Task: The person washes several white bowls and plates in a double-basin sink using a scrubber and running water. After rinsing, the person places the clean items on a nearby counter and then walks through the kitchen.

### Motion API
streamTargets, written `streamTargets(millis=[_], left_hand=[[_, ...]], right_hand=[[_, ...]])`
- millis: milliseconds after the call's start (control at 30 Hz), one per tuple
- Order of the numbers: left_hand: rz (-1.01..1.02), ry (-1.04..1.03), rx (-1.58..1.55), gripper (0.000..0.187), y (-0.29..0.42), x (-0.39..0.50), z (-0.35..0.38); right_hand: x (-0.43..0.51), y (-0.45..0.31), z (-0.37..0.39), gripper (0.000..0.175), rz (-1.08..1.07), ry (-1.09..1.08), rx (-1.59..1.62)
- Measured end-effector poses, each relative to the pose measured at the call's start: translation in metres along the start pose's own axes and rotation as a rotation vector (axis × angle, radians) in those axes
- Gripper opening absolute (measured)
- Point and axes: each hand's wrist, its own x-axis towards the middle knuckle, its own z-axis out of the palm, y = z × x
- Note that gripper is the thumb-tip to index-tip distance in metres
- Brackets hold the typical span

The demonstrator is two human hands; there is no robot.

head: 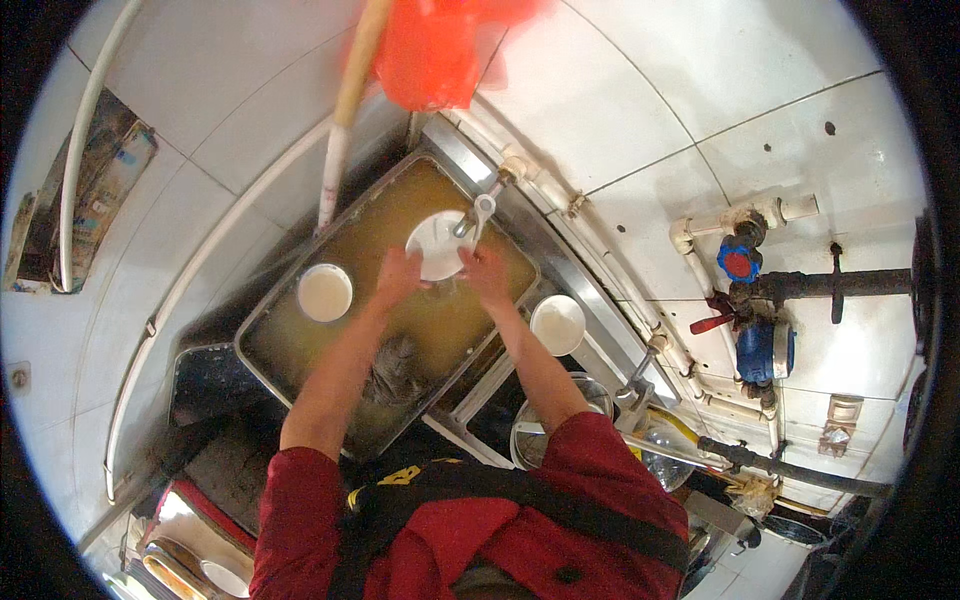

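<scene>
Under a metal tap (472,220), a white bowl (436,238) is held over a sink (264,379) of cloudy yellowish water. My left hand (400,276) grips the bowl's near left rim. On its near right side, my right hand (484,276) holds the same bowl. A second white bowl (325,293) sits in the water left of my left hand. Nearer to me, a grey scrubbing pad or cloth (395,369) lies in the water; which it is I cannot tell.
Right of the sink stands another white bowl (558,325), with a metal pot (534,427) nearer to me. White pipes (559,191) and a blue valve (739,260) run along the tiled wall. A red plastic bag (431,64) hangs above the sink's far corner.
</scene>
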Motion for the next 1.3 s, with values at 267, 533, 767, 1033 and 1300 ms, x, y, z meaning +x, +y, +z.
streamTargets(millis=[267, 533, 767, 1033, 1300], left_hand=[[0.008, -0.180, -0.630, 0.029, -0.028, -0.027, 0.062], [0.109, -0.447, 0.174, 0.037, -0.004, 0.003, 0.007], [0.227, -0.095, 0.391, 0.041, 0.000, 0.002, 0.005], [0.385, 0.002, 0.806, 0.031, 0.019, -0.014, -0.005], [0.450, 0.145, 1.056, 0.021, 0.043, -0.013, -0.003]], right_hand=[[-0.051, 0.008, 0.001, 0.036, -0.063, 0.193, 0.271], [-0.056, 0.021, -0.028, 0.029, -0.180, 0.095, 0.111], [-0.044, 0.017, -0.027, 0.028, -0.129, 0.008, -0.037], [-0.040, 0.018, -0.011, 0.035, 0.166, -0.140, 0.190], [-0.079, 0.106, -0.114, 0.026, -0.060, 0.515, -0.199]])
